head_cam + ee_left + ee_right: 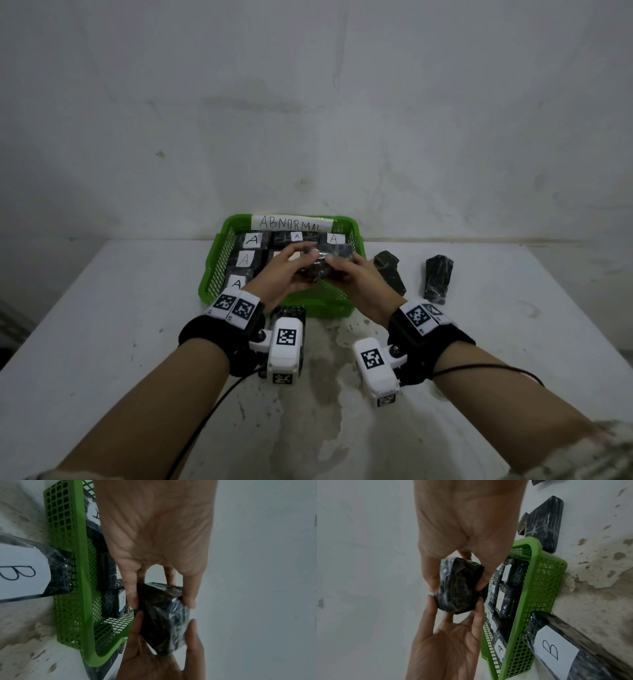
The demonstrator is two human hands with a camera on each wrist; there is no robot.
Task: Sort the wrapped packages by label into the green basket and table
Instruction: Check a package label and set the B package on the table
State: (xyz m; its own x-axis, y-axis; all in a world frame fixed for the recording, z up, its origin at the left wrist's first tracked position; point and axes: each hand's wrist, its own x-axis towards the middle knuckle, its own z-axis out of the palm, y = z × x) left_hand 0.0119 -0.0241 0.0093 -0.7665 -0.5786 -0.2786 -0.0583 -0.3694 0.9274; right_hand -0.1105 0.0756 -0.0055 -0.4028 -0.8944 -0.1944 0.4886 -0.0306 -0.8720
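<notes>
Both hands hold one black wrapped package [322, 262] in the air above the green basket [213, 270]. My left hand [295, 263] grips its left end between thumb and fingers, and my right hand [346, 270] grips the right end. No label shows on the held package [163, 616] [458, 588] in any view. Seen from the wrists, the left hand [162, 601] and the right hand [457, 580] each pinch it from opposite ends. Several packages labelled A [251, 240] lie flat inside the basket [82, 574] [539, 588], under a paper sign reading ABNORMAL [291, 222].
A package labelled B [25, 572] [556, 649] lies on the white table against the basket's near wall, half hidden under my left wrist camera. Two more black packages [388, 270] [438, 278] lie on the table right of the basket. A wall stands behind.
</notes>
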